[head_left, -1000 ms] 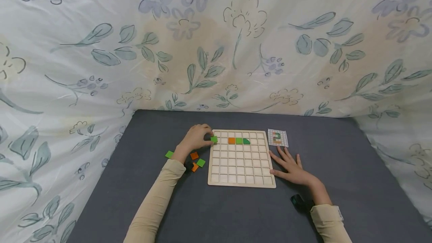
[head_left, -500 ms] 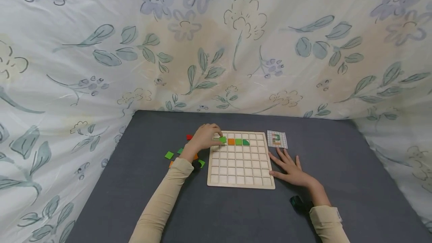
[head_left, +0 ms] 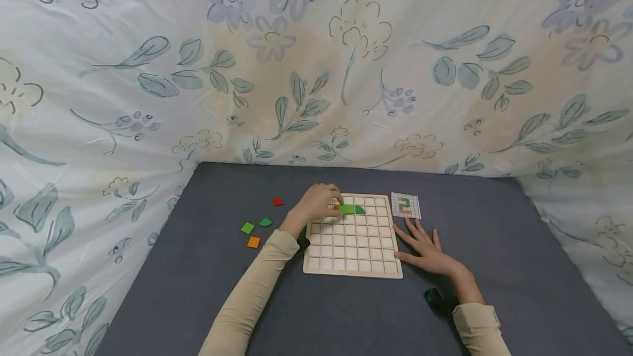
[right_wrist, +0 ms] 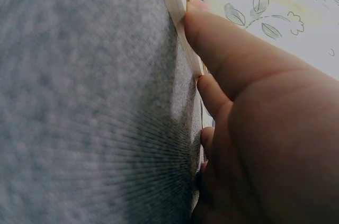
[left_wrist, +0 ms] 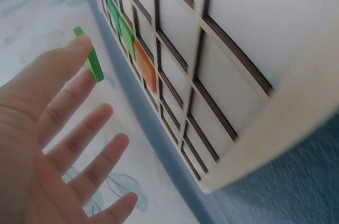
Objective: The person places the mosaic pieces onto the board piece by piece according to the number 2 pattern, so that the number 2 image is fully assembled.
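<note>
Between thumb and index finger my left hand (head_left: 316,202) pinches a light green square tile (left_wrist: 91,57), held above the wooden grid board (head_left: 353,275). In the left wrist view the tile is clear of the board and the other fingers are spread. Three pieces lie in one row of the board: an orange tile (left_wrist: 145,66), a light green tile (left_wrist: 127,36) and a dark green rounded piece (head_left: 360,210). My right hand (head_left: 429,251) lies with fingers spread at the board's right edge, thumb and index finger touching the rim.
A small printed pattern card (head_left: 405,205) lies beyond the right hand. Left of the board are a red piece (head_left: 278,201), a dark green rounded piece (head_left: 265,222), a light green tile (head_left: 248,228) and an orange tile (head_left: 254,242). Floral cloth (head_left: 316,70) hangs behind the table.
My left hand has moved right with the light green tile, from the board's left edge to over the row of placed pieces. The right hand has stayed at the board's edge.
</note>
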Demonstrator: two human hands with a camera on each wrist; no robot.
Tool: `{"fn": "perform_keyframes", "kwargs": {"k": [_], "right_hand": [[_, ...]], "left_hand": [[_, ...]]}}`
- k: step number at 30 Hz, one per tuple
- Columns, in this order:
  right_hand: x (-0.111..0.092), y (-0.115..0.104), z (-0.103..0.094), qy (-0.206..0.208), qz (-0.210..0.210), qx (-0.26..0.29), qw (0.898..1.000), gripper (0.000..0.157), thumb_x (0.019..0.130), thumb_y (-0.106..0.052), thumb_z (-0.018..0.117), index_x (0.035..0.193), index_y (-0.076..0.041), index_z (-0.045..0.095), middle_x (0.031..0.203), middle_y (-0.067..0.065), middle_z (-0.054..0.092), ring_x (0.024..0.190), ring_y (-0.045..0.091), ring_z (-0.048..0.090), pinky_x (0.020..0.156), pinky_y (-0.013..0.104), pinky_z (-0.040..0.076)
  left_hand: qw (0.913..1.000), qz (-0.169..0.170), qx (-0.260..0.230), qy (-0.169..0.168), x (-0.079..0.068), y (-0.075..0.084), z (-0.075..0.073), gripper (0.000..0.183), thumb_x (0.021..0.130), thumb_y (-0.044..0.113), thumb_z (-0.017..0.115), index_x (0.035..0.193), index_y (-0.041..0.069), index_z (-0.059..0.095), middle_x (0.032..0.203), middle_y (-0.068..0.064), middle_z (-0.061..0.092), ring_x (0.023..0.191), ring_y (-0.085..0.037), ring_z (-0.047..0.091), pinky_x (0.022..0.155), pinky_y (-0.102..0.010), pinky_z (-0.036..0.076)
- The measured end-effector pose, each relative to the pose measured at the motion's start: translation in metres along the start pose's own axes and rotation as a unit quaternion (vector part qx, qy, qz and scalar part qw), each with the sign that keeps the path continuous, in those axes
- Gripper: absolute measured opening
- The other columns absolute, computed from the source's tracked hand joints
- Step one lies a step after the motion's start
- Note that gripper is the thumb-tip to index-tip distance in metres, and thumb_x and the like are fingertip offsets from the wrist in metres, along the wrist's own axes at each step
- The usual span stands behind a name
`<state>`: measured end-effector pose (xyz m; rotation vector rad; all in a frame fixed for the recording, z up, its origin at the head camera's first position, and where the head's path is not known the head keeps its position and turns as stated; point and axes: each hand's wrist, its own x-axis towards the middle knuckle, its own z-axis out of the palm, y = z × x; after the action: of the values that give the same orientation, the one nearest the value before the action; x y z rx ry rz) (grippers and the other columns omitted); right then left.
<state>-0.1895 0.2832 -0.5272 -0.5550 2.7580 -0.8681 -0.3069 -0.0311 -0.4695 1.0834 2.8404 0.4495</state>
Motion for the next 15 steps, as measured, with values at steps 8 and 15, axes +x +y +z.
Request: {"fn": "perform_keyframes", "kwargs": {"k": [8,15], "right_hand": [[0.0,0.0,0.0,0.001,0.002,-0.002,1.0,0.071,0.089,-0.04,0.059,0.148,-0.017,0.026,0.154,0.02,0.004,0.138,0.046,-0.006,0.1,0.07,-0.015],[0.001,0.0,-0.001,-0.001,0.003,-0.004,1.0,0.072,0.089,-0.041,0.059,0.148,-0.017,0.026,0.154,0.02,0.004,0.138,0.046,-0.006,0.1,0.071,-0.014]], "left_hand": [[0.9997,0.015,-0.01,-0.016,0.008,0.013,0.003,0.03,0.081,0.039,0.07,0.106,0.021,0.069,0.124,0.001,0.055,0.117,-0.024,0.049,0.111,-0.048,0.026],[0.9992,0.024,0.003,-0.033,0.015,0.021,0.007,0.028,0.082,0.04,0.069,0.105,0.024,0.069,0.124,0.002,0.055,0.116,-0.023,0.048,0.11,-0.05,0.027]]}}
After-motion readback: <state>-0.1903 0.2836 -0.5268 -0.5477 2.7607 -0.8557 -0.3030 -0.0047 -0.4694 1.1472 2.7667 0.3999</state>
